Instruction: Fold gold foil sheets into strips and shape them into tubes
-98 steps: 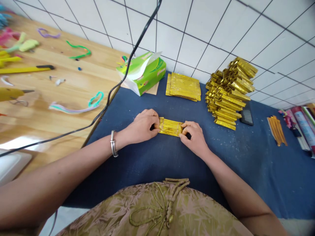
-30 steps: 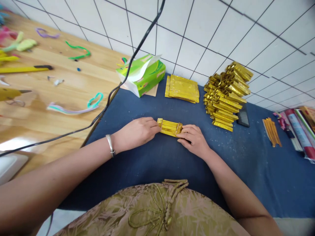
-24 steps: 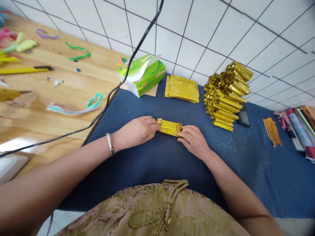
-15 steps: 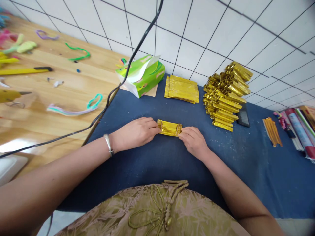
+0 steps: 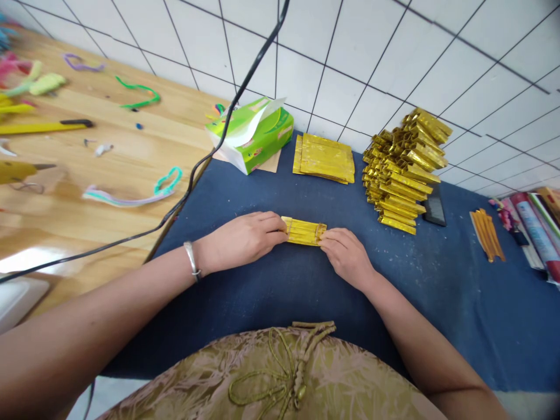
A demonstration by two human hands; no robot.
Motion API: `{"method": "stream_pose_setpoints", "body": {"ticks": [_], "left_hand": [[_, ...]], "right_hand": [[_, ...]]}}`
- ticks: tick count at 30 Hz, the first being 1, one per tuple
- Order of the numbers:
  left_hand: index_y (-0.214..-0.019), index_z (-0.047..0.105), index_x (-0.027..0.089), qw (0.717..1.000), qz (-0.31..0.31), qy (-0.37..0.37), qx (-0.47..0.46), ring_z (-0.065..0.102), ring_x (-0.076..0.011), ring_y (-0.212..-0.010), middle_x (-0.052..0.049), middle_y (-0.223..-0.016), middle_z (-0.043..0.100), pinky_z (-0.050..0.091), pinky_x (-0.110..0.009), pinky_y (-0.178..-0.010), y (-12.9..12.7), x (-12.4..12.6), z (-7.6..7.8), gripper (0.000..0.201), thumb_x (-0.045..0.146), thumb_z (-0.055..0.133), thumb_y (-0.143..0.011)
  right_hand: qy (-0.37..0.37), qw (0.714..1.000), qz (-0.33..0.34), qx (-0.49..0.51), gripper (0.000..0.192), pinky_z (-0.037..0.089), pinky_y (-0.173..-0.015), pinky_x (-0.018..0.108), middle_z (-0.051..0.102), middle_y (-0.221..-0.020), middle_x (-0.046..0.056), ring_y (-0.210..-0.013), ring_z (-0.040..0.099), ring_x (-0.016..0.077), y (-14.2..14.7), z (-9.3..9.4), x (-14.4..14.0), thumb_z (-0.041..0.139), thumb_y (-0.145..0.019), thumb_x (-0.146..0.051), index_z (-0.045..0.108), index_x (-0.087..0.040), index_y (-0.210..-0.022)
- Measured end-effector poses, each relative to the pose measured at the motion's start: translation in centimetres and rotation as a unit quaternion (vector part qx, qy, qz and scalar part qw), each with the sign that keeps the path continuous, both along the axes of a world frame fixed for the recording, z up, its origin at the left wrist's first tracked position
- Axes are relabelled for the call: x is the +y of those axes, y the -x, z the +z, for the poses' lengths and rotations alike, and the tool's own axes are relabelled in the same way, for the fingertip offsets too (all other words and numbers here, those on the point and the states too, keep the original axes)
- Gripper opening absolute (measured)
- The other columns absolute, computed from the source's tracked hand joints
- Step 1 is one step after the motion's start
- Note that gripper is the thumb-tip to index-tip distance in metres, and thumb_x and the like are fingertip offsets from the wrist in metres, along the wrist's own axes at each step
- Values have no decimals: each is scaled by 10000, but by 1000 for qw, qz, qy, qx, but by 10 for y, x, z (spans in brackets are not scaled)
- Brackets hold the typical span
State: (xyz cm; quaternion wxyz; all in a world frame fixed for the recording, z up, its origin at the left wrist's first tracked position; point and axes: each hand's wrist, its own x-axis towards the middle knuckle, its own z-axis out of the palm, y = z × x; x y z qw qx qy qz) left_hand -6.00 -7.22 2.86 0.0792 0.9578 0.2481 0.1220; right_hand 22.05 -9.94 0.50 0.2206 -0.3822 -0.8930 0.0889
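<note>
A small folded sheet of gold foil paper (image 5: 303, 231) lies on the dark blue cloth (image 5: 280, 297) between my hands. Lengthwise creases run along it, and its short ends look folded in. At its left end my left hand (image 5: 249, 240) has thumb and fingers closed on the edge. My right hand (image 5: 347, 255) pinches the opposite end the same way. Behind them rests a flat stack of gold foil sheets (image 5: 326, 157). To the right of that, a heap of folded gold foil strips (image 5: 400, 175) leans toward the wall.
A green tissue box (image 5: 266, 137) stands behind my left hand. A black cable (image 5: 192, 181) hangs across the left side. Orange-gold strips (image 5: 487, 235) and a dark phone-like object (image 5: 434, 207) lie right. Pipe cleaners (image 5: 140, 96) and a yellow cutter (image 5: 44, 126) lie on the wooden table (image 5: 87, 227).
The foil paper between my hands now looks narrower, with more lengthwise folds showing. Both hands have shifted slightly right and toward me, still on its ends.
</note>
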Motion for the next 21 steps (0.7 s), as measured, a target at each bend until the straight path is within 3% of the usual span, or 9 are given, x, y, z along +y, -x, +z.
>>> {"method": "stream_pose_setpoints", "body": {"ticks": [7,21], "left_hand": [[-1030,611,189,1000,7,5,-13,563,-178,-995,-57,-1003,651,425,-350,-942,3,-2,-2,242,210,399,-917],[-1045,542,197,982,152,87,-70,622,-141,-833,-19,-945,649,467,-249,-750,-8,0,-6,221,247,364,-924]], "right_hand": [[30,999,-16,30,176,444,-858,368,686,-955,32,-962,591,184,1,4,-5,520,-866,-186,623,-230,-1003],[154,966,-164,130,154,482,-744,296,674,-840,-3,-768,610,150,14,14,2,513,-846,-235,659,-245,-894]]}}
